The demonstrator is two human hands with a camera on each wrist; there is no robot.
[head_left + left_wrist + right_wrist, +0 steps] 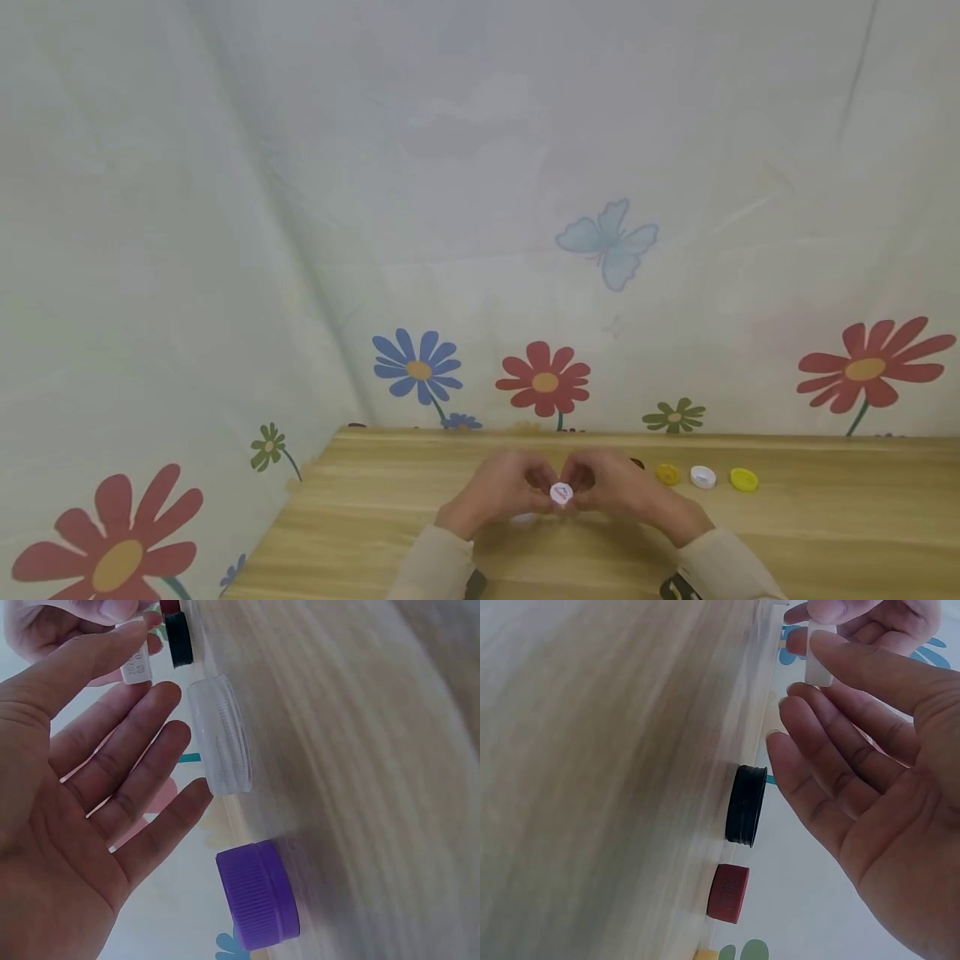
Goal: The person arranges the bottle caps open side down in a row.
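Observation:
Both hands meet in front of the body, above the wooden table (840,533). Between them is a small white bottle cap (561,493) with a red and blue print on its face; its side carries small dark characters in the left wrist view. My left hand (504,487) pinches the cap with its thumb against the index finger, the other fingers spread. From the other side, my right hand (618,483) pinches the same cap. In the left wrist view, a clear cap (220,735) and a ribbed purple cap (257,896) stand near the left fingers.
A black cap (746,806) and a red cap (728,892) stand beside the right hand. Farther right lie an orange cap (667,474), another white cap (702,477) and a yellow cap (744,479). A flowered cloth (450,292) hangs behind the table.

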